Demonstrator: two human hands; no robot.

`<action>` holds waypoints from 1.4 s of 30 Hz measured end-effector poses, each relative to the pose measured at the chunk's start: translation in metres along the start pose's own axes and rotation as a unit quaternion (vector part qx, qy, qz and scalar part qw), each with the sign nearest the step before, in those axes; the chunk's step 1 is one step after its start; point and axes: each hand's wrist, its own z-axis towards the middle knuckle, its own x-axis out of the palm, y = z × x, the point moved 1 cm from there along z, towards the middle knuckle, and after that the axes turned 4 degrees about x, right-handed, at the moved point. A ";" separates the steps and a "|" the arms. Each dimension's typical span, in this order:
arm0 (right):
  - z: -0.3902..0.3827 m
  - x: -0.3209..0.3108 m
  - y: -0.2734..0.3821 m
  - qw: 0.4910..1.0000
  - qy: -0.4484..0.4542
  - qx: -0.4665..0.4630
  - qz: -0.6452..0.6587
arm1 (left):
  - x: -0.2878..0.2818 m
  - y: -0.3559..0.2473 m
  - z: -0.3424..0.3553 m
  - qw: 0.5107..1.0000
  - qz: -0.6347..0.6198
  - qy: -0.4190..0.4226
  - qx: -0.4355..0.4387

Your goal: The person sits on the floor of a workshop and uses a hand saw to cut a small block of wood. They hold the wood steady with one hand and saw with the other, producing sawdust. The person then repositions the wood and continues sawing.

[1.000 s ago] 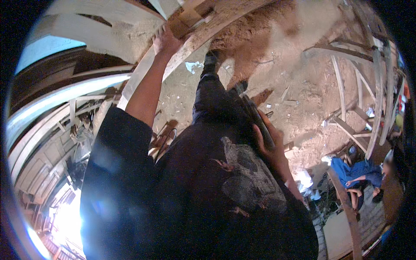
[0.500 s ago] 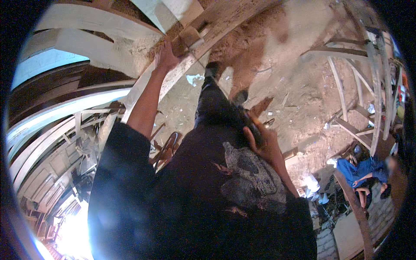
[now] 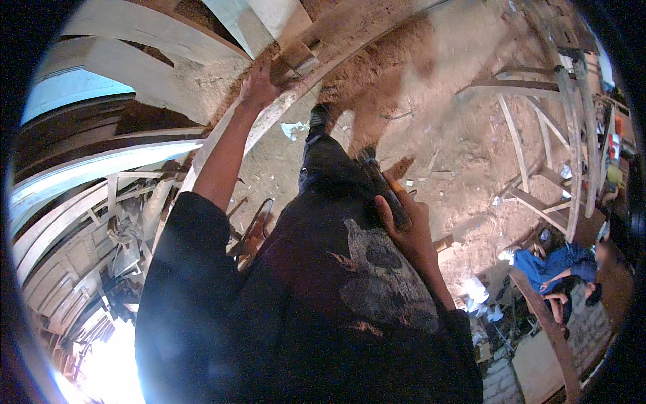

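Work seems unfinished: the right hand (image 3: 413,221), centre right, wraps a dark tool (image 3: 399,213); the left hand (image 3: 259,86), upper left, touches a beam (image 3: 356,35), grip unclear.

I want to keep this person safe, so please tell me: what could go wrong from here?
The left hand is at the wooden beam; its fingers might get pinched if the small wood block near them shifts. The right hand grips a dark tool, which could knock the leg if it slips. Scraps litter the floor, so footing may be poor.
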 end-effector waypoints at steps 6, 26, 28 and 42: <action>-0.002 0.007 0.002 1.000 -0.002 0.004 0.019 | -0.008 0.007 0.002 1.000 -0.007 0.014 0.002; -0.047 -0.016 0.055 0.996 -0.034 0.007 -0.082 | 0.015 -0.011 -0.003 0.998 0.033 -0.038 -0.034; -0.024 -0.009 0.064 0.992 0.020 0.087 -0.087 | 0.010 -0.006 -0.003 0.999 0.028 -0.029 -0.025; -0.065 -0.019 0.041 0.995 -0.021 -0.024 -0.097 | -0.016 -0.033 -0.012 0.998 0.015 -0.017 -0.059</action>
